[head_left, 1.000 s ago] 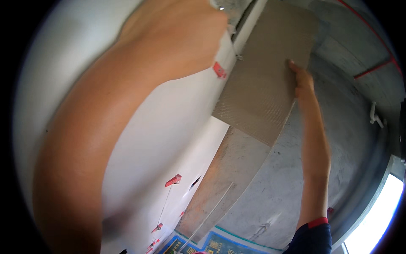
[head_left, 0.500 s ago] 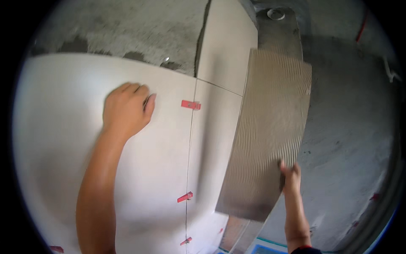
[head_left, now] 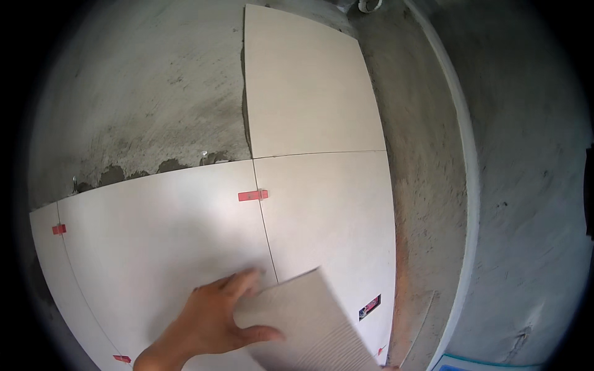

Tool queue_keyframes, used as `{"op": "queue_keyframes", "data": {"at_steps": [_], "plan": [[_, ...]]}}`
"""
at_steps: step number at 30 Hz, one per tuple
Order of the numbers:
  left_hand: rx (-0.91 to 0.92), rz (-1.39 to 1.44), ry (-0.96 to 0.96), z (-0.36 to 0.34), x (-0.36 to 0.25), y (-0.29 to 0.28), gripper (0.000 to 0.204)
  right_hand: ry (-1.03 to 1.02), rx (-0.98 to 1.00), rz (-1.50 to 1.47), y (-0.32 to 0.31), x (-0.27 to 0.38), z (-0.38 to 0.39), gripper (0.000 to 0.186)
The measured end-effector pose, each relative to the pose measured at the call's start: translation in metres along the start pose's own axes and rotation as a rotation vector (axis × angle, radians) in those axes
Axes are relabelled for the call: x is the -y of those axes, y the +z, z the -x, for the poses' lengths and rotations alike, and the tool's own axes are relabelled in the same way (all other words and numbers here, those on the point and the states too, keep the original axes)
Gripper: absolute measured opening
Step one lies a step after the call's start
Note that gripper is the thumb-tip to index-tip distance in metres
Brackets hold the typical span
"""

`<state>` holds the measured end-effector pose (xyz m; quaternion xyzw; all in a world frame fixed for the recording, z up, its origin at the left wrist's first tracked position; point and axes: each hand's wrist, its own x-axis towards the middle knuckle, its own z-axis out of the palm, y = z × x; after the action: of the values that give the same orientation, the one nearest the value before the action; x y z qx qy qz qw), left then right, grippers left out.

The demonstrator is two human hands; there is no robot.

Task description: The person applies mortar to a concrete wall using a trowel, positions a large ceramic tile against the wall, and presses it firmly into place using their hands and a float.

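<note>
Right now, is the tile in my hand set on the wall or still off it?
Off it: the loose tile shows its grooved back, gripped by the left hand.

A single head-worn fisheye view is given, aimed closely at a tiled wall (head_left: 185, 229) that fills the left and centre of the frame. Bare grey plaster (head_left: 526, 185) is seen at the right, with straight edges bent toward the dark rim.
</note>
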<state>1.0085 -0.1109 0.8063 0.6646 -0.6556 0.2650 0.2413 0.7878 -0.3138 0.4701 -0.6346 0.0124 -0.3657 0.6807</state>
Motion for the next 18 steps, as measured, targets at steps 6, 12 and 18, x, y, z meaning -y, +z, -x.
{"op": "queue_keyframes", "data": {"at_steps": [6,12,18], "plan": [[0.505,0.078,-0.481,0.068,0.045,0.041,0.084,0.218,0.401,0.688,-0.004,-0.086,0.008,0.037],[0.604,0.726,-0.86,0.193,0.043,0.1,0.029,0.053,0.511,0.846,0.01,-0.147,0.026,0.028],[1.118,-0.08,-0.415,0.34,0.078,0.256,0.04,0.199,0.643,0.739,0.033,-0.167,0.026,0.023]]}}
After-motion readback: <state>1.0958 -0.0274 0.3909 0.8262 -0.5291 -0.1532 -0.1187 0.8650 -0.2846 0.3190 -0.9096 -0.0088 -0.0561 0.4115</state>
